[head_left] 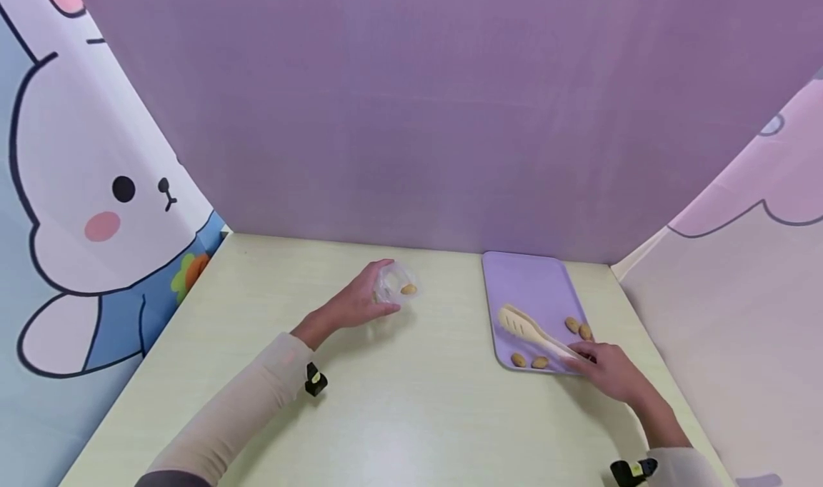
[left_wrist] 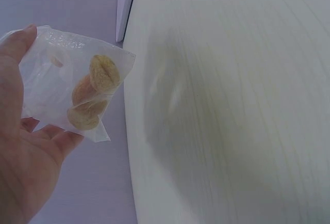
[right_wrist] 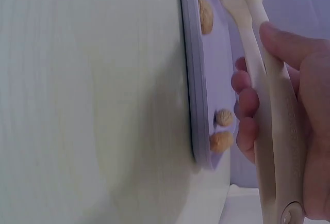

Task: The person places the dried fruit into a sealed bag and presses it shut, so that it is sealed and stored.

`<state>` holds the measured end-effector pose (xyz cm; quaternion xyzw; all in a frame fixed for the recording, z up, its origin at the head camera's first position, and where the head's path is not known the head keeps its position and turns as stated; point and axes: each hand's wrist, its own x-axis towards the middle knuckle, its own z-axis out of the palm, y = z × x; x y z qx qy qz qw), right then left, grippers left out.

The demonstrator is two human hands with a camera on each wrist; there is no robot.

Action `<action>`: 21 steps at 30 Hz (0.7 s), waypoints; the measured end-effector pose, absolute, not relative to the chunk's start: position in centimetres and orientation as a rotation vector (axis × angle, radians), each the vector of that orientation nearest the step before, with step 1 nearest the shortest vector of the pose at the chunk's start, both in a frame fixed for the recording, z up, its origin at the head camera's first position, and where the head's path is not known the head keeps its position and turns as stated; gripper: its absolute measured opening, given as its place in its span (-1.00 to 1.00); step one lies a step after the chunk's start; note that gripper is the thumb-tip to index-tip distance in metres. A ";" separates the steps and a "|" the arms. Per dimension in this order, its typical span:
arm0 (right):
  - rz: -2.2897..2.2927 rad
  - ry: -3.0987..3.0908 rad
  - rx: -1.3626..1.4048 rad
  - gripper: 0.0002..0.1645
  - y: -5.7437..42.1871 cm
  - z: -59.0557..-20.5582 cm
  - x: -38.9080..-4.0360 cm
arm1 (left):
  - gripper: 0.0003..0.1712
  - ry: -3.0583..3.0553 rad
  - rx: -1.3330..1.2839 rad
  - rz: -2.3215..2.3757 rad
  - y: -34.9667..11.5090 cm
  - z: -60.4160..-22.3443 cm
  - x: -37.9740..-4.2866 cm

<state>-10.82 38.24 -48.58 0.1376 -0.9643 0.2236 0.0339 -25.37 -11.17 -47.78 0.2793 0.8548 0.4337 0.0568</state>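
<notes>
My left hand (head_left: pixel 356 303) holds a small clear plastic bag (left_wrist: pixel 44 92) above the table, thumb at one side and fingers at the other. Several brown walnuts (left_wrist: pixel 104 74) sit in the bag, bunched toward one end. In my right hand (head_left: pixel 614 374) is a pair of cream tongs (head_left: pixel 529 330), the thumb on one arm and the fingers curled round the other. The tong tips stand a little apart over the purple tray (head_left: pixel 530 280), with nothing between them. Several more walnuts (head_left: pixel 540 363) lie on the tray, near its front edge and right side.
The pale wooden table (head_left: pixel 411 387) spreads between the two hands. Behind it rises a purple partition (head_left: pixel 411 116). A cartoon-printed panel (head_left: pixel 83 273) borders the left side, and a pink and white panel (head_left: pixel 739 315) the right.
</notes>
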 end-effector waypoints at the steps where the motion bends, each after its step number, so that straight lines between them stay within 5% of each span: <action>1: 0.701 -2.972 0.440 -0.79 38.4 -48.6 -10.7 | 0.10 2.592 0.848 1.314 -11.2 -47.8 -25.4; 21: 0.885 -3.097 0.537 -0.74 39.5 -48.4 -9.6 | 0.10 2.591 0.843 1.300 -11.3 -47.6 -25.3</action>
